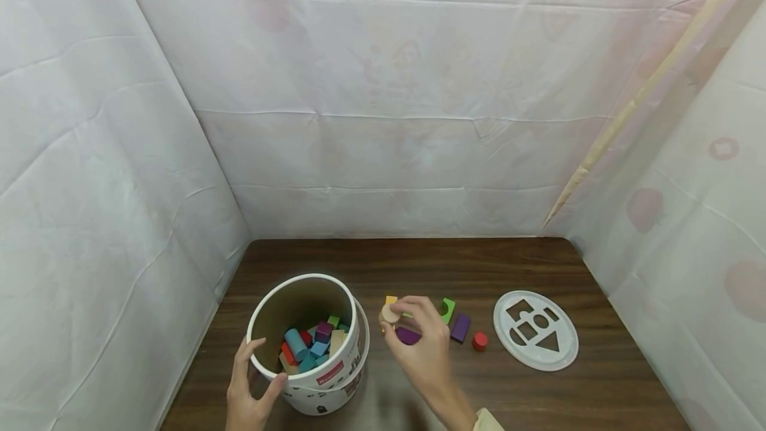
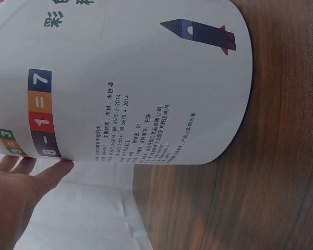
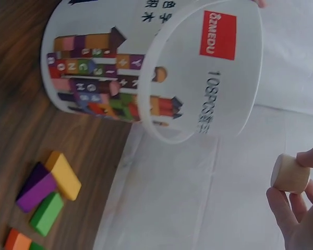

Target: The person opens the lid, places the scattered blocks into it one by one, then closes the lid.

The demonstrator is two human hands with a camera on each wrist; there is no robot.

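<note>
A white bucket (image 1: pixel 329 384) with colourful print stands on the table, holding several wooden blocks (image 1: pixel 308 349). My left hand (image 1: pixel 253 381) grips it at the near left, with finger and thumb spread at the rim; the left wrist view shows fingertips (image 2: pixel 65 165) against the printed wall. To the bucket's right, my right hand (image 1: pixel 426 351) pinches a plain wooden cylinder (image 3: pixel 291 174) between thumb and fingers, held above the table. Below and around that hand lie a purple block (image 1: pixel 460 328), a green block with a curved notch (image 1: pixel 450 308) and a yellow block (image 3: pixel 63 175), some partly hidden.
A red cylinder (image 1: pixel 480 341) sits right of the loose blocks. Further right lies a white lid (image 1: pixel 562 359) with shaped holes. White patterned sheets (image 1: pixel 383 151) rise behind and on both sides of the dark wooden table (image 1: pixel 604 391).
</note>
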